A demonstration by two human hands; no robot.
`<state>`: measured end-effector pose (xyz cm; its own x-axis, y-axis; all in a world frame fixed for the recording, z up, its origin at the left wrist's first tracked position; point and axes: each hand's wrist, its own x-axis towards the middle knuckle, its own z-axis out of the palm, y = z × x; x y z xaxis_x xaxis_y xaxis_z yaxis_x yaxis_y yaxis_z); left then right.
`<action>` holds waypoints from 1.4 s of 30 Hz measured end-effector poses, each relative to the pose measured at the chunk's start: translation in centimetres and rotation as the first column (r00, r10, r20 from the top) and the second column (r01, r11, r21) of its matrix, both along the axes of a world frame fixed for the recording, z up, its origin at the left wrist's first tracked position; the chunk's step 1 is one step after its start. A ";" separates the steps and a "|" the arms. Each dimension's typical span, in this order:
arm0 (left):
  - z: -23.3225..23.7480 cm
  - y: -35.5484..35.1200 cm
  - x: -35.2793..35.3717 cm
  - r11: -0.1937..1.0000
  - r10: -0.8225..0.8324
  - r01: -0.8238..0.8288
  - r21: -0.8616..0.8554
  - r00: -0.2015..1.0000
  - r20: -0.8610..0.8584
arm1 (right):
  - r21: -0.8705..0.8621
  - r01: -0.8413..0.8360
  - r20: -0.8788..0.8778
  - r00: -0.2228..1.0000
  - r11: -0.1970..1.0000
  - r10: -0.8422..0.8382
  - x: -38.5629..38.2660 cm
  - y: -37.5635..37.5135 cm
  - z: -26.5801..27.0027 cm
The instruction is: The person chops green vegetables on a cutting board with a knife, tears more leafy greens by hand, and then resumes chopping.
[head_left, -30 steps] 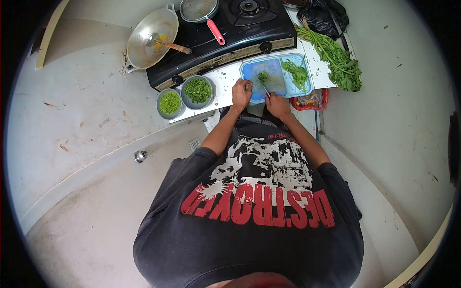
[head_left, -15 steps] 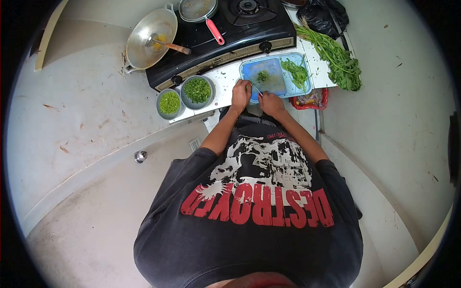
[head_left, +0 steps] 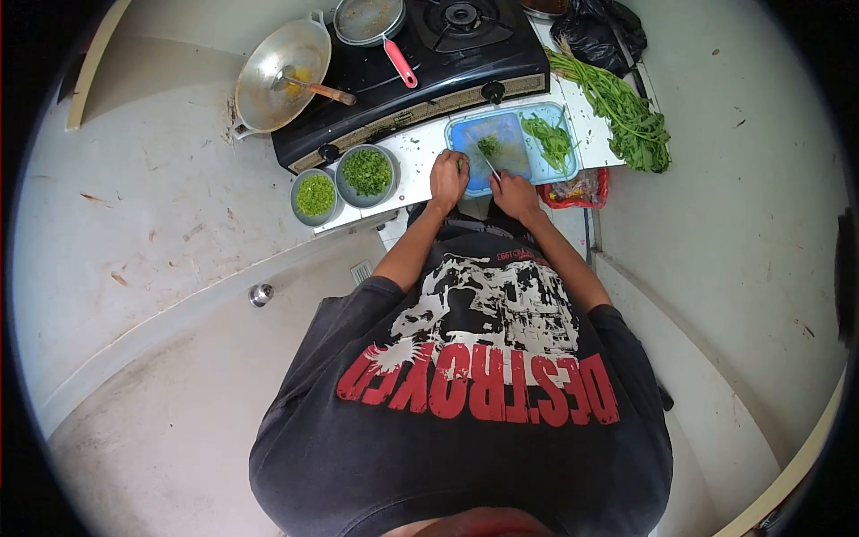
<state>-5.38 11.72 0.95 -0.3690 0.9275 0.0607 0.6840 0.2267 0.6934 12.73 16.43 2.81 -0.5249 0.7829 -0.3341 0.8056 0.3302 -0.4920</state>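
Observation:
My right hand is closed around the handle of a knife. Its blade points up and left, the tip at a small heap of chopped greens on a blue cutting board. The board lies in a light blue tray. At the board's left edge my left hand is curled shut, with a bit of green showing at the fingertips; most of what it holds is hidden. Loose leafy greens lie at the tray's right side.
Left of my hands stand two grey bowls of chopped greens, a larger bowl and a smaller bowl. Behind is a black gas stove with a wok and a red-handled strainer. A leafy bunch and red basket are rightward.
The knife has swung away from my left hand, its tip now at the chopped heap. My right hand has shifted slightly right and down. My left hand stays nearly in place.

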 end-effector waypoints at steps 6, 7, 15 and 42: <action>0.0 1.2 0.3 0.999 0.010 -0.011 -0.047 0.999 -0.031 | -0.030 -0.050 -0.019 0.999 0.998 0.049 0.3 -0.5 0.2; -0.1 1.2 0.4 0.998 0.025 -0.026 -0.052 0.999 -0.029 | -0.031 -0.052 -0.018 0.999 0.998 0.051 0.3 -0.5 0.1; 0.0 1.2 0.6 0.996 0.066 -0.063 -0.055 0.997 0.038 | -0.079 -0.050 0.002 0.999 0.996 0.050 0.9 -0.6 -0.1; -0.1 0.4 0.4 0.999 0.039 -0.038 0.008 0.993 -0.109 | -0.021 -0.074 0.046 0.996 0.997 0.075 0.3 -0.4 -0.4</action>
